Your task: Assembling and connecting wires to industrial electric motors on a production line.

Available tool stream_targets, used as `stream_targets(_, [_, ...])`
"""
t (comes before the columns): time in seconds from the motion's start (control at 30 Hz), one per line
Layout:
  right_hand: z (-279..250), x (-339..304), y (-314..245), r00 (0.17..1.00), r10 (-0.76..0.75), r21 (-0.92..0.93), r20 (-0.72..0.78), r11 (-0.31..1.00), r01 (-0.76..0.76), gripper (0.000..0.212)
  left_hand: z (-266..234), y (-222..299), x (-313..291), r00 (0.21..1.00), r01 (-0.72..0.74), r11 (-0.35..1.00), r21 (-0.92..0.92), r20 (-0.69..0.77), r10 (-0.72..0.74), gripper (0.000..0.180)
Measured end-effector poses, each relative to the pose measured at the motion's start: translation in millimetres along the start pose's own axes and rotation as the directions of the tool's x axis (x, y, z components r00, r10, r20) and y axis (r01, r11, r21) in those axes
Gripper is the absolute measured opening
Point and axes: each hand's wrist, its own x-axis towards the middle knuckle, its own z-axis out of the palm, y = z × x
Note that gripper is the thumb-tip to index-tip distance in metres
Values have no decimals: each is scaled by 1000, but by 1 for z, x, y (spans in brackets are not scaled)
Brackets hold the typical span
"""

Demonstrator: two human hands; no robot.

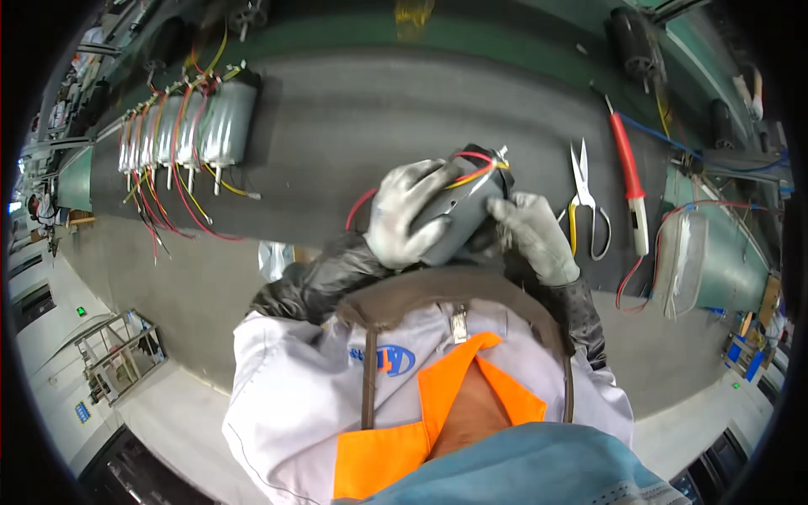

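A dark grey cylindrical motor [461, 220] lies tilted close to my body, at the near edge of the dark work surface. My left hand [407, 212], in a pale grey glove, wraps over its left side. Red and yellow wires [473, 160] run across its far end, and a red length loops out left of that hand. At the motor's right side is my right hand [536, 233], gloved too, its bent fingertips pressed against the casing. The undersides of those fingers are hidden and slightly blurred.
Scissors [582, 199] with a yellow-marked handle lie right of my hands, beside a red-handled soldering iron [626, 160] with a red cord. At far right stands a clear-walled box [683, 265]. Several wired silver motors [225, 126] line the far left. Dark motors [631, 46] sit beyond the surface.
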Motion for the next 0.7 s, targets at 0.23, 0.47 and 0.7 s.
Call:
stream_targets(0.23, [-8, 156, -56, 713, -648, -352, -268, 754, 554, 61, 32, -94, 194, 759, 426, 668, -610, -160, -631, 59])
stream_targets(0.47, [-9, 46, 21, 824, -398, -121, 403, 870, 479, 53, -25, -59, 134, 719, 530, 271, -804, 256, -646, 35])
stream_targets(0.7, [-163, -22, -25, 405, -520, -55, -752, 661, 748, 39, -41, -20, 60, 664, 618, 316, -720, 263, -700, 42])
